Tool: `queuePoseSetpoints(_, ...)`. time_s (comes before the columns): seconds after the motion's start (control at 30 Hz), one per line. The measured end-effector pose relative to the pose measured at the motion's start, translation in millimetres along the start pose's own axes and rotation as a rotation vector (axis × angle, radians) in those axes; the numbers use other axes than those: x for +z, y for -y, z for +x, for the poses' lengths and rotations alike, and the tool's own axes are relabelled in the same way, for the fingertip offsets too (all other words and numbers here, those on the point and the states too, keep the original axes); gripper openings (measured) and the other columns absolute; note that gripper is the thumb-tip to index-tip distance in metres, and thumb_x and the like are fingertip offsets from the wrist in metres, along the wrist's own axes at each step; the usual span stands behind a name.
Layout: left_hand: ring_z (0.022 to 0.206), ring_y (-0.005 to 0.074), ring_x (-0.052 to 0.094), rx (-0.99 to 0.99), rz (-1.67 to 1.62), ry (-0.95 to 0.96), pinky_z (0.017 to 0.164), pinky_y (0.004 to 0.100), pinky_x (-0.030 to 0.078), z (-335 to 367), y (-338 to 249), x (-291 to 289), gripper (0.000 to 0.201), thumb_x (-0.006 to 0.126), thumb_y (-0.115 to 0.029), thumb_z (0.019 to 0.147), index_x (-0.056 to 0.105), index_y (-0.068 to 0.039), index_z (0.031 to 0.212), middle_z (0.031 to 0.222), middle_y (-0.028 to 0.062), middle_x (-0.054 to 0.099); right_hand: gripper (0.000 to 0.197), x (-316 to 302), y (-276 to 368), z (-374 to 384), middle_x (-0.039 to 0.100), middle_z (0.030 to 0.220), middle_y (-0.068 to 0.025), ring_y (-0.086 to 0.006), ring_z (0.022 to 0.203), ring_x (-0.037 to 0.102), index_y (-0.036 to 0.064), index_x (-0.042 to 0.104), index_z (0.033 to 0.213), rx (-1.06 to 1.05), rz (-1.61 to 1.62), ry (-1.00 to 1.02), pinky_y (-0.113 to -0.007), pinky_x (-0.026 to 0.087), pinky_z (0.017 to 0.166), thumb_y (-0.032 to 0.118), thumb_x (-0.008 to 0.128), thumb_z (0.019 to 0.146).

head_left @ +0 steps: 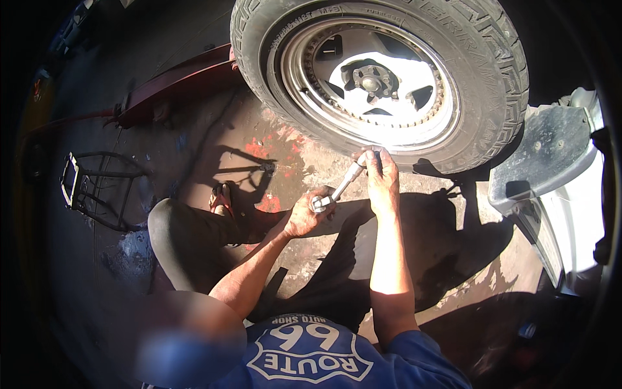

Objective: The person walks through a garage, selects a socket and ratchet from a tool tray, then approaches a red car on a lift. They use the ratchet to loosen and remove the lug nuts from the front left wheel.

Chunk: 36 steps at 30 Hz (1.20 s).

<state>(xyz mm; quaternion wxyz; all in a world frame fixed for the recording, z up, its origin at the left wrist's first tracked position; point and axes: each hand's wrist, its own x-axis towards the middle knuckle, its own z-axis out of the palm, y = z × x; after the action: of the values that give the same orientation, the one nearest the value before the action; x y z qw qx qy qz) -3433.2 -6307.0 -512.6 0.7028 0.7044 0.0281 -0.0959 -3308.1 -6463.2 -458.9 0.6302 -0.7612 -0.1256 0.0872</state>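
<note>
Shiny metal wrench (pixel 347 182) above rough floor (pixel 317 161), near chunky-treaded tyre (pixel 481 84); left hand (pixel 307 214) grasping blocky end, right hand (pixel 383 178) grasping other. Wheel (pixel 387 118) pale, star-shaped. Black bar frame (pixel 110 173) left, red beam (pixel 175 79) beyond.

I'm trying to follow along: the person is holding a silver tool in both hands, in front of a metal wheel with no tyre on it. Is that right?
Not quite: the metal wheel has a tyre fitted around it, as the head view shows. The left hand and right hand do hold the silver tool.
</note>
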Motion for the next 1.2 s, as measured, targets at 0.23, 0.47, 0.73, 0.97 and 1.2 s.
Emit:
queuePoseSetpoints(0.23, 0.077, 0.0147, 0.064, 0.0, -0.048, 0.023, 0.074, 0.0321, 0.05, 3.0, 6.3, -10.9, 0.017, 0.058, -0.019, 0.098, 0.059, -0.003, 0.104, 0.082, 0.0058, 0.066, 0.022, -7.8, -4.0, 10.9, 0.071, 0.108, -0.0069, -0.0112, 0.093, 0.061, 0.0052, 0.063, 0.111, 0.079, 0.06, 0.224, -0.028, 0.047, 0.083, 0.022, 0.051, 0.104)
queuePoseSetpoints(0.47, 0.081, 0.0151, 0.064, 0.067, -0.259, 0.004, 0.077, 0.0321, 0.051, 6.3, 12.2, -20.5, 0.02, 0.059, -0.022, 0.097, 0.061, -0.002, 0.099, 0.083, 0.0046, 0.066, 0.044, -3.1, 14.0, 10.5, 0.065, 0.115, -0.0097, -0.0158, 0.106, 0.059, 0.0116, 0.057, 0.136, 0.156, -0.034, 0.342, -0.031, 0.046, 0.096, 0.036, 0.059, 0.099)
queuePoseSetpoints(0.73, 0.086, 0.0121, 0.061, 0.087, -0.264, -0.16, 0.074, 0.0278, 0.047, 11.8, 10.2, -25.1, 0.024, 0.058, -0.015, 0.099, 0.062, -0.002, 0.118, 0.096, 0.0041, 0.067, 0.043, 55.5, -35.6, -24.0, 0.061, 0.106, -0.0073, -0.0144, 0.093, 0.056, 0.0034, 0.051, 0.137, 0.312, 0.152, 0.351, -0.03, 0.049, 0.078, 0.023, 0.06, 0.1)
queuePoseSetpoints(0.97, 0.093, 0.0133, 0.065, 0.159, -0.279, -0.312, 0.072, 0.028, 0.047, 17.8, 16.9, -18.4, 0.037, 0.053, -0.02, 0.103, 0.052, -0.003, 0.136, 0.108, 0.0052, 0.066, 0.03, 84.7, -28.1, 25.9, 0.063, 0.091, -0.0082, -0.0137, 0.071, 0.062, 0.0023, 0.058, 0.119, 0.363, 0.374, 0.121, -0.028, 0.054, 0.057, 0.025, 0.058, 0.1)
queuePoseSetpoints(1.2, 0.087, 0.0188, 0.067, 0.153, -0.343, -0.443, 0.075, 0.0333, 0.057, 19.9, 26.7, -27.2, 0.033, 0.049, -0.022, 0.104, 0.057, 0.003, 0.125, 0.098, 0.0143, 0.068, 0.025, 102.2, -11.2, 99.1, 0.064, 0.083, -0.0087, -0.0159, 0.066, 0.06, 0.0018, 0.059, 0.109, 0.366, 0.438, -0.181, -0.035, 0.054, 0.051, 0.025, 0.055, 0.101)
